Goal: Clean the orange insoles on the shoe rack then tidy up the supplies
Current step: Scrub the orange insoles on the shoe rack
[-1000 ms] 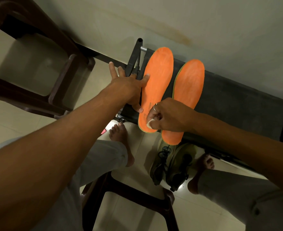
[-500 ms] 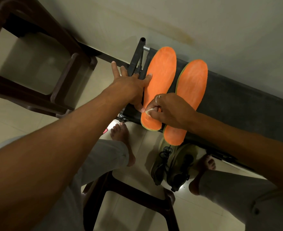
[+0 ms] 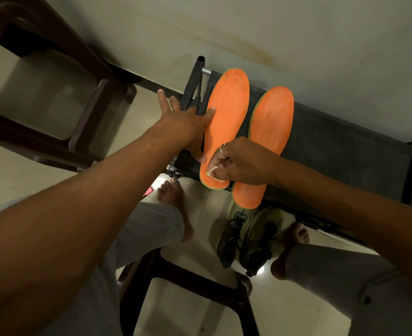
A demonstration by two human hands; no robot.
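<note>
Black fabric shoe rack [image 3: 345, 154] holds 2 orange foam insoles [image 3: 226, 112]. Flat left hand [image 3: 185, 127] presses one; right hand [image 3: 246, 163] pinches a white wad [image 3: 211, 171].

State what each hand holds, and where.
Right hand pinches a small white pad, one corner showing; left hand, fingers straight, only steadies the left orange foam insole.

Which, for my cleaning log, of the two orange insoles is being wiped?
The left insole: the left hand steadies its edge and the right hand presses a white wipe on its heel. The right insole gets no wipe.
</note>
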